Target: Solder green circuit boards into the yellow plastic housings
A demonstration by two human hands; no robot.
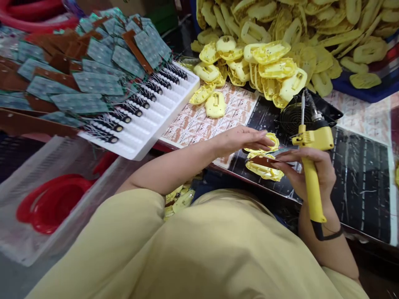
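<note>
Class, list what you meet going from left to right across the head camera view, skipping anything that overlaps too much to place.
Red rings → white tray → left hand gripping a yellow shell → soldering iron in the right hand → blue bin

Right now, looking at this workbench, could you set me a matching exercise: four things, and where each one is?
Things
1. soldering iron
2. green circuit boards
3. red hoops
4. yellow shell

Places
A. in the clear bin
B. in the grip of the right hand
C. at the fingertips of the left hand
D. heaped over the white tray

Pairs: 1-B, 2-D, 3-A, 4-C.
</note>
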